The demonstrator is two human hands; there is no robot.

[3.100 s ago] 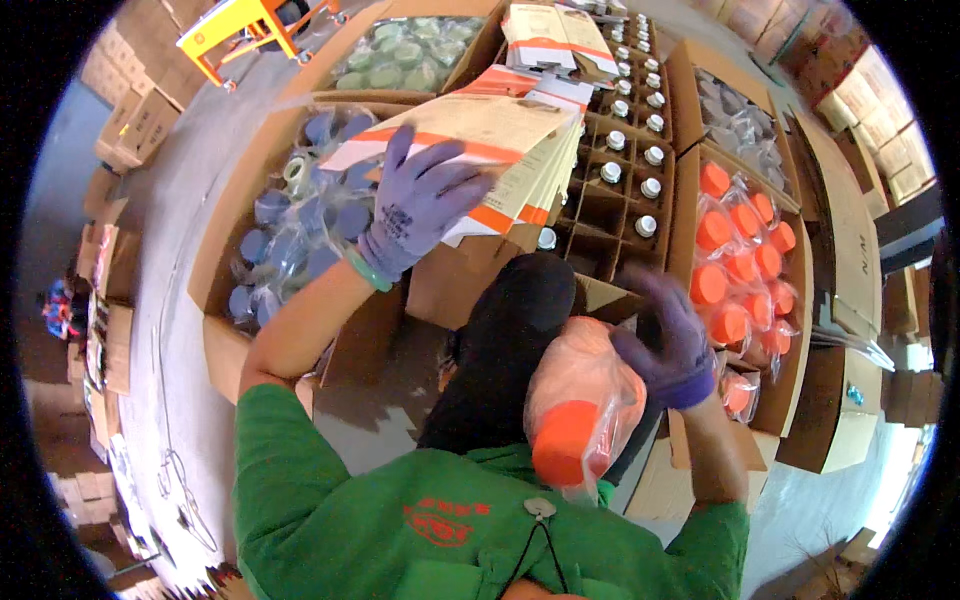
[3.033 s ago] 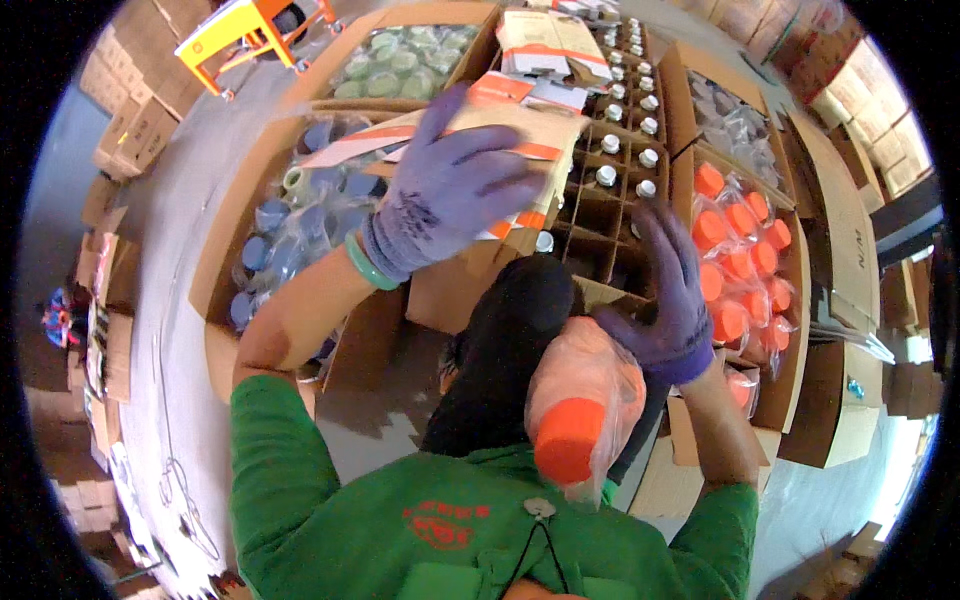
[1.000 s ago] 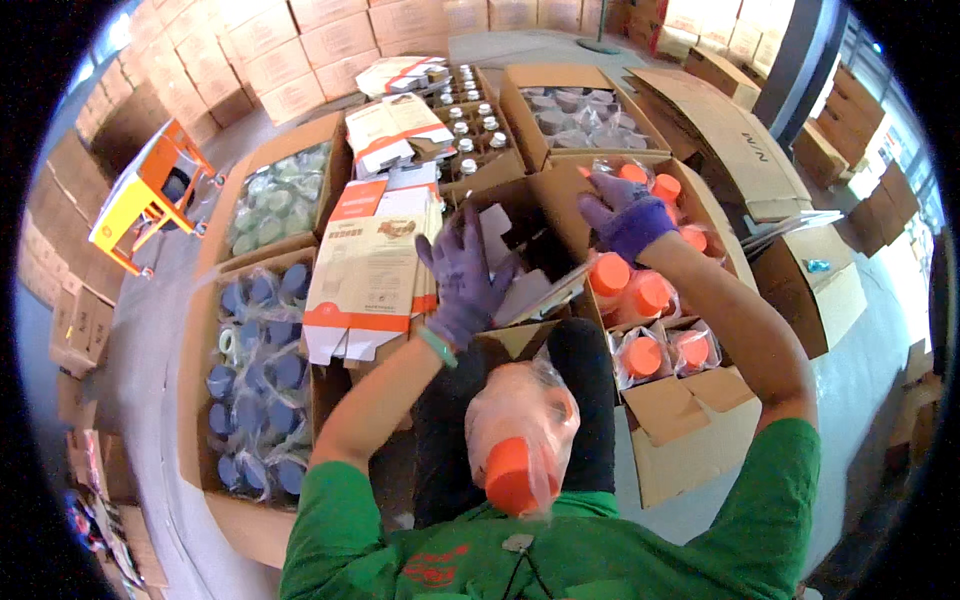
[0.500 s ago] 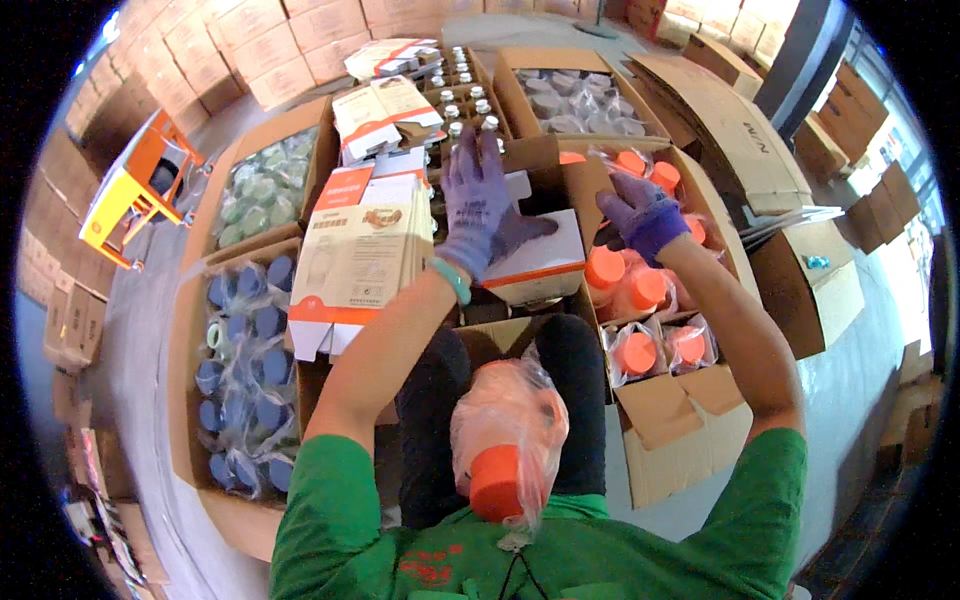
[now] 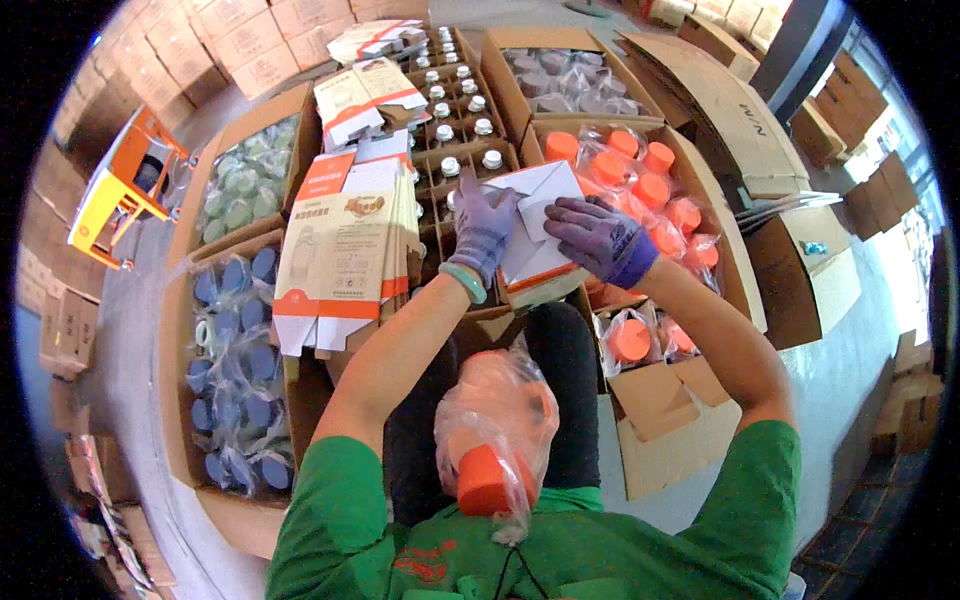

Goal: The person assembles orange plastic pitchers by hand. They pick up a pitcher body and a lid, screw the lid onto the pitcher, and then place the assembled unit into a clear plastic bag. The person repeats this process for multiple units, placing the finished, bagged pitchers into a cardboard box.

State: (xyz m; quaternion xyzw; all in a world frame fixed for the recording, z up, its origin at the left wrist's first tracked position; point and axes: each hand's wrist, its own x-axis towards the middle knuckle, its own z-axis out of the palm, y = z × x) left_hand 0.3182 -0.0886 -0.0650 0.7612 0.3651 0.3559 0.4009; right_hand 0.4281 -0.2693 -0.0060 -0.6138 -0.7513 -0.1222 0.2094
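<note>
A small white carton with orange edges (image 5: 540,186) stands open-topped side up in front of me, with white flaps at its top. My left hand (image 5: 482,232), in a purple glove with a teal bangle at the wrist, grips the carton's left side. My right hand (image 5: 598,240), gloved too, presses its bent fingers on a white flap at the right. Both thumbs are partly hidden. A plastic-wrapped bottle with an orange cap (image 5: 492,482) lies on my lap. Left of the carton, flat folded cartons (image 5: 335,250) are stacked.
Around me stand cardboard boxes holding blue-capped bottles (image 5: 262,362), green-capped bottles (image 5: 240,180), orange-capped bottles (image 5: 650,190), grey-topped wrapped items (image 5: 560,85) and white-capped bottles (image 5: 444,132) in dividers. An orange cart (image 5: 125,190) is at far left; open cardboard flaps (image 5: 660,400) jut out at right.
My right hand has moved left from the orange-capped bottles onto the carton's flap. My left hand has come down from its spread pose onto the carton's side. The carton has risen slightly.
</note>
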